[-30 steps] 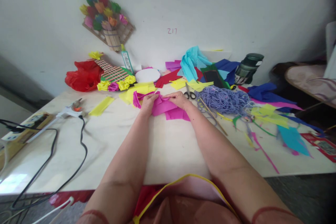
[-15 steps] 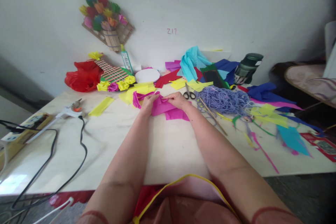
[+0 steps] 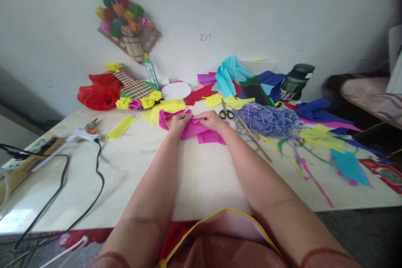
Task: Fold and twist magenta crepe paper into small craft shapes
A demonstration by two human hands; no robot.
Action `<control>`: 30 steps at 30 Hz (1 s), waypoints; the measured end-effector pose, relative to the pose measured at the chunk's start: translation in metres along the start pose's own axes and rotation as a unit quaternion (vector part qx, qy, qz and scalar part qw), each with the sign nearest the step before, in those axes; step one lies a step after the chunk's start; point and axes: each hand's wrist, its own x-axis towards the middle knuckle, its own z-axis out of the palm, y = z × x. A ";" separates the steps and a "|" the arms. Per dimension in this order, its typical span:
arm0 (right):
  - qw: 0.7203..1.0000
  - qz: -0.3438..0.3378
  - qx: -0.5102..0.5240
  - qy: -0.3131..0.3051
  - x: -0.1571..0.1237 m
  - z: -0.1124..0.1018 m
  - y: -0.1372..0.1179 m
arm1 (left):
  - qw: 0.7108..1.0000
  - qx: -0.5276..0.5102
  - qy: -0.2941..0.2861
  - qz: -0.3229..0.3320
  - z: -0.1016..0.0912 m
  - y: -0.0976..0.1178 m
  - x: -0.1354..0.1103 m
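A strip of magenta crepe paper [image 3: 190, 129] stretches between my two hands just above the table. My left hand [image 3: 179, 123] pinches its gathered left part, where crumpled folds stick out past the fingers. With thumb and index finger, my right hand [image 3: 211, 120] grips the upper edge a short way to the right. Another flat magenta piece [image 3: 212, 137] lies below my right wrist. Behind the hands are yellow crepe paper sheets [image 3: 166, 109], and black-handled scissors [image 3: 226, 112] rest beyond my right hand.
At right lies a heap of purple cord [image 3: 268, 120], with a thin stick [image 3: 256, 140] before it and a dark green jar [image 3: 297, 81] behind. To the left are a glue gun [image 3: 84, 132], its black cable [image 3: 99, 171] and a power strip [image 3: 31, 155]. A decorated guitar shape [image 3: 135, 88] leans at the wall.
My left fingers have shifted slightly to the right along the paper's upper edge, closer to my right fingertips. Everything else on the table stays as it was.
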 end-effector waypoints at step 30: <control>0.979 0.139 0.118 0.093 0.002 0.005 0.000 | 0.998 -0.051 -0.043 0.010 0.005 0.002 -0.003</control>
